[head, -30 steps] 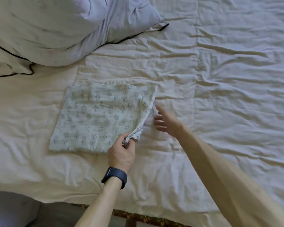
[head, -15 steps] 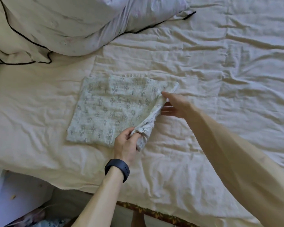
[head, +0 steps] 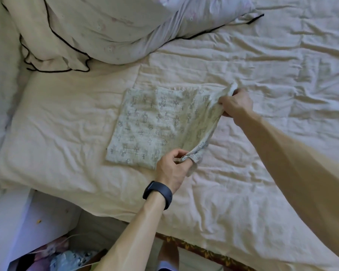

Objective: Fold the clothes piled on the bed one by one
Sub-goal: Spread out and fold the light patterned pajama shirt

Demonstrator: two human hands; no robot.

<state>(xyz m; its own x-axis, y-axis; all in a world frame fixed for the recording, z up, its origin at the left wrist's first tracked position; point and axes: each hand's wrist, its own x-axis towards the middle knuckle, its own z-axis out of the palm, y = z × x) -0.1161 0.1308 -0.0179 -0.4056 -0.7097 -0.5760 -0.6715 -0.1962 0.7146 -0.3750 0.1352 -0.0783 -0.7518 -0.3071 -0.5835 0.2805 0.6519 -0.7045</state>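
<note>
Cloth [head: 160, 126] (patterned) — left hand [head: 171, 170], right hand [head: 235, 105] pinching

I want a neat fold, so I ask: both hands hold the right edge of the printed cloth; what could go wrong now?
The left hand pinches only the near corner's tip, which may slip. Lifting the printed cloth could drag its flat layers askew on the wrinkled sheet.

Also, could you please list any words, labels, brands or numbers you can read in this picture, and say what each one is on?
There is no readable text in the head view.
Patterned cloth: small grey printed motifs, not letters.
Dark wristband: no brand or display shows.
Clutter beside the bed: too blurred to tell whether it carries any writing.
</note>
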